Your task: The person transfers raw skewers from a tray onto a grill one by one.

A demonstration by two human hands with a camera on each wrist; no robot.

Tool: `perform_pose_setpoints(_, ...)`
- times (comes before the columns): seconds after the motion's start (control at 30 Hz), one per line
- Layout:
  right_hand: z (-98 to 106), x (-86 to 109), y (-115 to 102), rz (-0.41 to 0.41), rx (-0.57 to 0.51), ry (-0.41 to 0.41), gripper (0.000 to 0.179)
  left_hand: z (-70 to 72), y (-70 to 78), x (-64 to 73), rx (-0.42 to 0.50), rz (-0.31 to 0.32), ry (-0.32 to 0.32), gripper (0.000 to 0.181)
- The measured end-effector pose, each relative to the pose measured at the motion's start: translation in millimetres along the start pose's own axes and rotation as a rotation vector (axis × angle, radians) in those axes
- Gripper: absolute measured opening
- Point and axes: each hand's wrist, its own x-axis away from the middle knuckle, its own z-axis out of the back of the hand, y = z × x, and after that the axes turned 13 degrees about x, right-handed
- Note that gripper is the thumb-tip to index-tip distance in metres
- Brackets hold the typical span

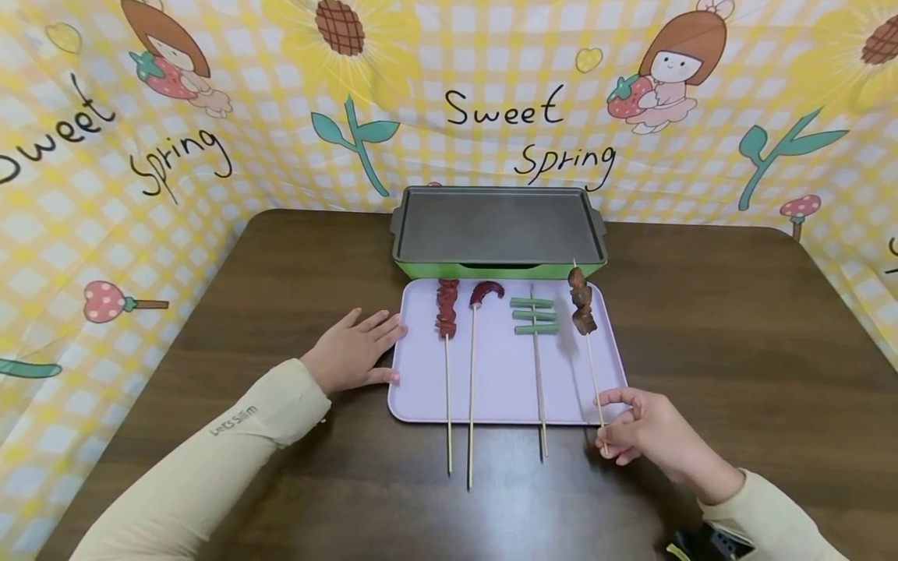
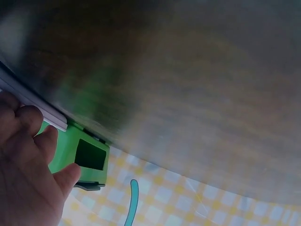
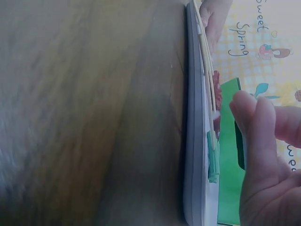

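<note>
My right hand [image 1: 648,428] pinches the lower stick of a brown meat skewer [image 1: 581,300], whose chunks lean over the right side of the lilac tray [image 1: 414,389]. At the tray's left edge, my left hand [image 1: 354,351] rests with fingers spread and fingertips on the rim. Three more skewers lie on the tray, their sticks jutting past its front edge: a red meat skewer [image 1: 446,308], a curled dark red skewer [image 1: 486,292] that looks like a tentacle, and a green bean skewer [image 1: 535,315]. In the right wrist view the thumb and fingers [image 3: 263,136] meet; the held stick is hidden there.
Directly behind the tray stands a green grill [image 1: 498,270] with a flat dark grey plate [image 1: 494,222] on top. The brown wooden table [image 1: 337,483] reaches back to a yellow checked cloth [image 1: 449,70] hanging around its back and sides.
</note>
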Motion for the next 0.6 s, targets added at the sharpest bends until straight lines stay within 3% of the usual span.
perform_pose_setpoints(0.6, 9, -10.3, -17, -0.049, 0.007, 0.099, 0.048, 2.8, 0.2, 1.0, -0.01, 0.012, -0.007, 0.077)
